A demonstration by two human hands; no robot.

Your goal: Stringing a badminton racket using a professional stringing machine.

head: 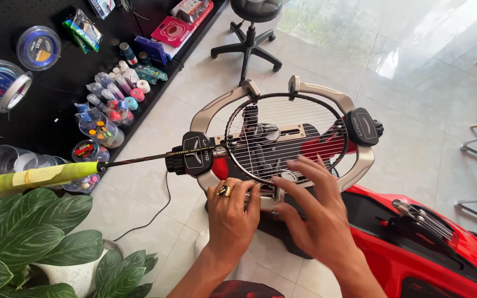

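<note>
- While the badminton racket (282,138) lay clamped in the stringing machine (360,165), left hand (232,212) fingers pinched at its near frame edge.
- Right hand (310,207) fingers lay spread, released, on the strings (288,118); slippage risked slackened tension.

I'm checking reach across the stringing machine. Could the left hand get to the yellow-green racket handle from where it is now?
Probably yes. The left hand rests at the frame's near edge, and the yellow-green handle juts out leftward with open air between; only plant leaves sit below.
</note>
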